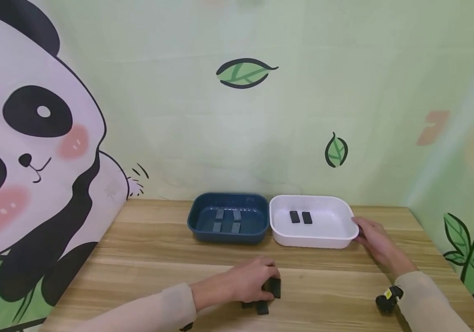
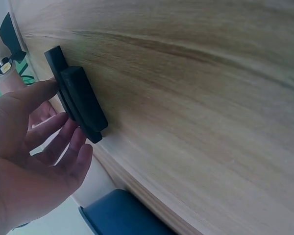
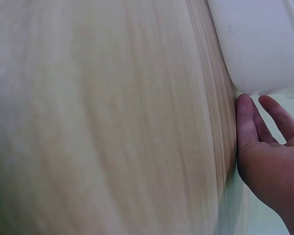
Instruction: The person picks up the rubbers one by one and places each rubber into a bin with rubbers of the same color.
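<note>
My left hand [image 1: 253, 279] is low over the table, its thumb and fingers pinching a black rectangular block [image 1: 275, 288]. In the left wrist view, two dark blocks [image 2: 83, 98] lie against each other at the fingertips. Beside that hand, another black block [image 1: 262, 307] lies on the table, and part of one more shows under the fingers. My right hand [image 1: 375, 237] holds the right end of a white tray [image 1: 332, 221], fingertips at its rim and outer wall. Inside the tray are two black blocks [image 1: 301, 217]. The fingertips [image 3: 245, 105] touch near its base in the right wrist view.
A dark blue tray [image 1: 230, 237] stands against the white one on its left, with several grey-looking blocks [image 1: 227, 221] in it. Both trays sit near the back edge of the wooden table [image 1: 158, 258]. A printed cloth backdrop [image 1: 170, 115] hangs behind.
</note>
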Demonstrator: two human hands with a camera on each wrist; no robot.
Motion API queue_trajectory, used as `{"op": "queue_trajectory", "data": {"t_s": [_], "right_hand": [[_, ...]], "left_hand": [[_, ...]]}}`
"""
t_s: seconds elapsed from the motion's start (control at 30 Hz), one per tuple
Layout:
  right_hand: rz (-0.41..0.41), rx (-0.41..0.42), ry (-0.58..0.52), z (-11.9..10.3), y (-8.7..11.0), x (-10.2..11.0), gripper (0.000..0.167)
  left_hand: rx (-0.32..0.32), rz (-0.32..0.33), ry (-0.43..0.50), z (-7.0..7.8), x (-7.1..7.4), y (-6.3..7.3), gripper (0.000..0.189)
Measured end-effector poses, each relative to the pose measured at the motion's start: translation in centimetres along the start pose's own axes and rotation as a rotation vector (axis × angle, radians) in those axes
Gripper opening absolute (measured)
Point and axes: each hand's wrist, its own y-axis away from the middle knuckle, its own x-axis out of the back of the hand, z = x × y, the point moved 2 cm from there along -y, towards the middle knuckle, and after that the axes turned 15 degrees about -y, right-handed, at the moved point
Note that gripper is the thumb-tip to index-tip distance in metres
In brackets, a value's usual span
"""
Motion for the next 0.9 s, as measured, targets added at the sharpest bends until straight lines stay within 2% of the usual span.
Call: {"op": "queue_trajectory", "data": {"t_s": [0.53,0.73,0.9], "right_hand": [[-0.003,-0.023,0.012,-0.1,0.1,0.0,0.07],[-0.007,-0.03,0.024,-0.2,0.1,0.0,0.071],[-0.012,-0.027,0.034,-0.1,0.1,0.1,0.071]], "left_hand": [[-0.001,0.019,-0.014,-0.1,0.1,-0.2,0.042],[0.009,0.003,0.039,-0.4,-0.2,-0.5,0.041],[-0.012,0.036,0.087,-0.6,0.4,-1.3,0.041]]}}
